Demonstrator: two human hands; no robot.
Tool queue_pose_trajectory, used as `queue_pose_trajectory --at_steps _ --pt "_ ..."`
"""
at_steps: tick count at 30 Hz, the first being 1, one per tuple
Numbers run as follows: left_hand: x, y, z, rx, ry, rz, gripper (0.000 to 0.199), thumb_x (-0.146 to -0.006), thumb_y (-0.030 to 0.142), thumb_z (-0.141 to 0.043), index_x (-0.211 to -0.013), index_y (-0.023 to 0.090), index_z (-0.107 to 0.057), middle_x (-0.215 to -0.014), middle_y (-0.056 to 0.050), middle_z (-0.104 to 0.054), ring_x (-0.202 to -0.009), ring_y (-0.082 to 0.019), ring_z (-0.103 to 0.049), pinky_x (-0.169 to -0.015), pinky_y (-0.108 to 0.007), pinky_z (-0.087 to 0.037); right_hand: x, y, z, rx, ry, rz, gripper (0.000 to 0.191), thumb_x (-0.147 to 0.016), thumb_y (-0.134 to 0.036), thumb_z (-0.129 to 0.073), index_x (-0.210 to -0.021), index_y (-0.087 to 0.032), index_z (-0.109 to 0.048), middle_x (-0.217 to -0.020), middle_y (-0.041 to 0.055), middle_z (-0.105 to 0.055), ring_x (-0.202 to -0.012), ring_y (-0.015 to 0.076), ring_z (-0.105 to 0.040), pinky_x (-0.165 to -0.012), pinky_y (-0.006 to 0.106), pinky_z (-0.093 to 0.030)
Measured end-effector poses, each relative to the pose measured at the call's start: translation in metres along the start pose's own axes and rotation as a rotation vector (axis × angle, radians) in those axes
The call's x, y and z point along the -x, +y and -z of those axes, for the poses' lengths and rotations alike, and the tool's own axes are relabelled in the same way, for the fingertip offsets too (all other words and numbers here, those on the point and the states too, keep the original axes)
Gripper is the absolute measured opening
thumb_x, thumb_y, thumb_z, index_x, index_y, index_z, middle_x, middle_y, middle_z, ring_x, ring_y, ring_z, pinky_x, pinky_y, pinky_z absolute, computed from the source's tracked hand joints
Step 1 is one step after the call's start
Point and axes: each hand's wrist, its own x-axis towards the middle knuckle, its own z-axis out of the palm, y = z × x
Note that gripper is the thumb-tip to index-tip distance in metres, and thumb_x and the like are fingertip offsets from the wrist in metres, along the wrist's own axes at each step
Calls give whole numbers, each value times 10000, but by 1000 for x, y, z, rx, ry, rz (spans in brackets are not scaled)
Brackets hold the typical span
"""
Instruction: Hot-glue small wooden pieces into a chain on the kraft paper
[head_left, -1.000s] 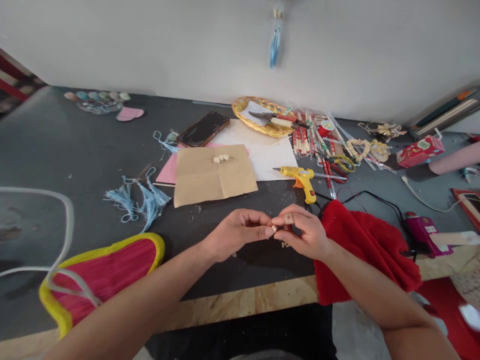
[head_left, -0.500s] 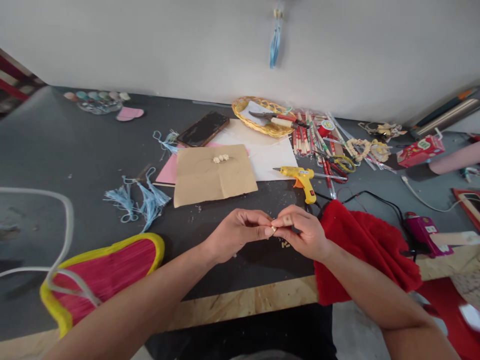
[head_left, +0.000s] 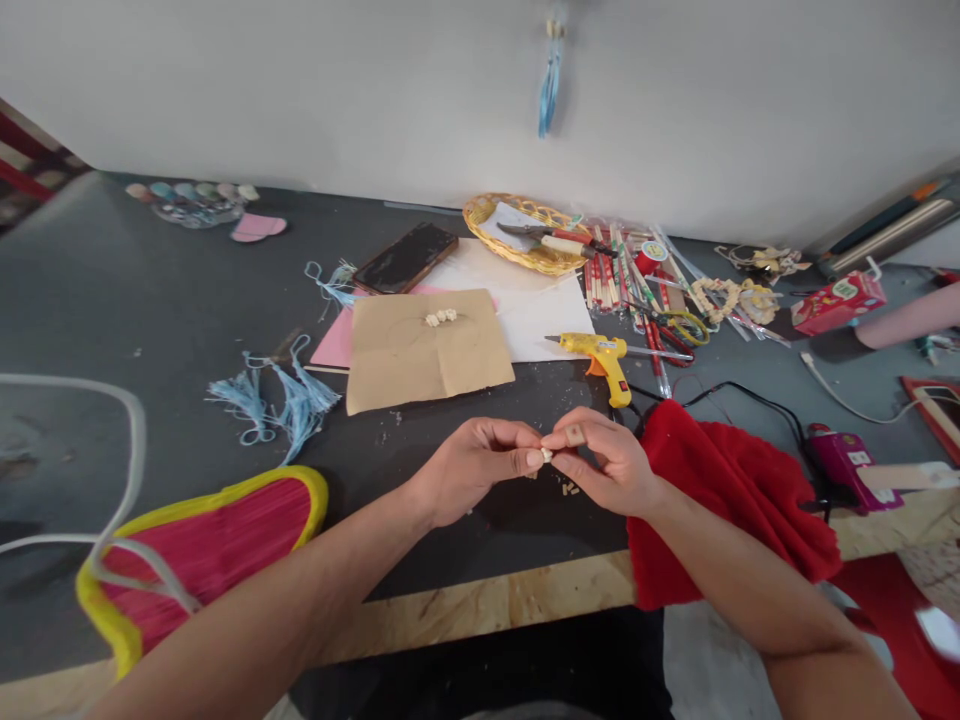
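Observation:
Between my fingertips is a small cream-coloured piece (head_left: 547, 455), too small to tell its exact kind. My left hand (head_left: 480, 465) pinches it from the left with thumb and forefinger. My right hand (head_left: 606, 462) is closed on its right side, and a tan bandage is wrapped round one finger. Several tiny pale pieces (head_left: 570, 489) lie on the dark table just under my hands. Beyond them is a creased brown sheet of paper (head_left: 405, 360), with a row of similar cream pieces (head_left: 441, 317) on a thin curved line.
A yellow glue gun (head_left: 604, 358) lies behind my right hand, its cord running right. A red cloth (head_left: 712, 490) hangs over the table edge beneath my right forearm. Blue tassels (head_left: 289, 400) and a pink-and-yellow piece (head_left: 225, 540) are at left; a wicker basket (head_left: 487, 235) with pliers stands behind.
The small cream piece has turned slightly between my fingertips and shows more of its surface. Both hands stay in nearly the same place.

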Motion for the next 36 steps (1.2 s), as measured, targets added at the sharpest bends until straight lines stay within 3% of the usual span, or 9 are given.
queue_pose_trajectory --at_steps 9,14,18,22,36 --pt "0 2 0 -16 39 6 188 -687 294 -798 -683 129 -708 -677 -4 -609 -667 -106 -490 -650 -240 -347 0 0 0 37 -11 2 146 -887 -149 -587 -1000 -186 -672 -866 63 -640 -800 139 -628 -708 270 -561" --pt "0 5 -2 -17 44 40 229 -666 316 -812 -660 124 -688 -625 11 -596 -605 -85 -457 -601 -226 -321 1 2 -1 0 -16 25 219 -841 -166 -669 -1059 -187 -655 -907 64 -643 -677 104 -604 -596 223 -549" --pt "0 6 -2 -35 26 56 253 -660 341 -813 -686 114 -704 -622 10 -593 -606 -81 -456 -594 -218 -318 0 1 -1 74 24 94 161 -836 -144 -674 -994 -174 -670 -862 63 -661 -783 134 -648 -691 241 -569" --pt "0 6 -2 -25 16 79 254 -660 334 -812 -750 113 -726 -654 -2 -621 -626 -89 -480 -616 -221 -346 0 0 0 128 49 130 160 -847 -145 -656 -1003 -181 -665 -852 58 -664 -767 135 -655 -678 241 -574" --pt "0 4 -2 -114 78 42 184 -710 305 -770 -791 145 -726 -696 -7 -657 -652 -103 -537 -632 -221 -394 1 5 -2 194 34 113 165 -846 -142 -650 -1008 -172 -670 -877 77 -675 -792 150 -664 -703 259 -588"
